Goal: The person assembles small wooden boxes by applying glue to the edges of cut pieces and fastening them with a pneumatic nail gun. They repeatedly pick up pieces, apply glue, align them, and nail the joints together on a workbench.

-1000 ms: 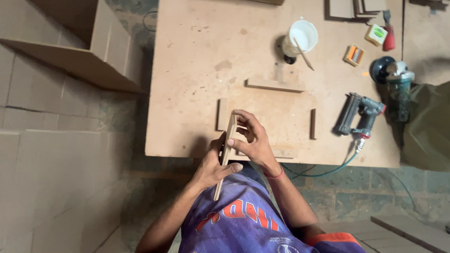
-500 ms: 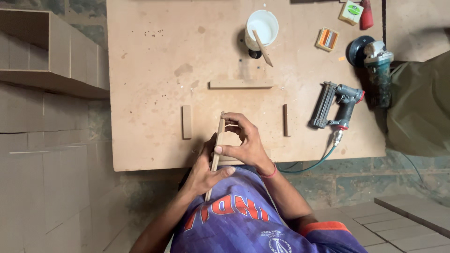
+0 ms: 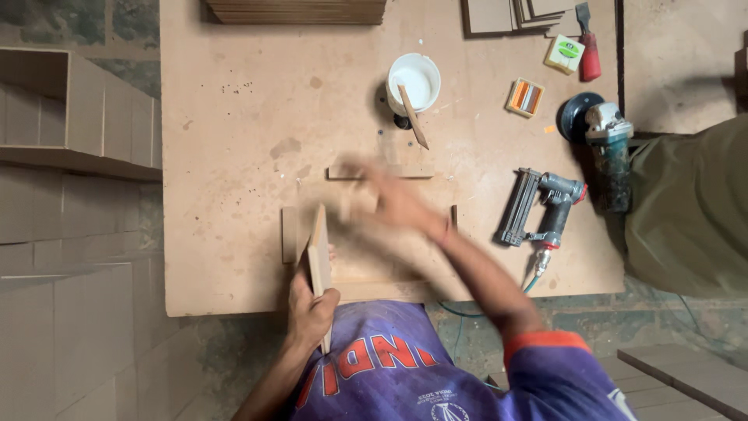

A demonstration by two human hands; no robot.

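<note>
Clearly the thin board (image 3: 318, 265), stood on edge at the near side of the worktop (image 3: 234, 156), looks light and stiff; its long edges suit gripping. Left hand (image 3: 312, 308) clasps its lower end. Right hand (image 3: 389, 199) is blurred, grip unreadable.

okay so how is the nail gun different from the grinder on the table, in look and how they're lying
The nail gun is grey with a red tip and a hose at its base; the grinder is teal with a dark round disc. The nail gun lies nearer the table's front edge, the grinder at the right edge. Both lie untouched on their sides.
</note>
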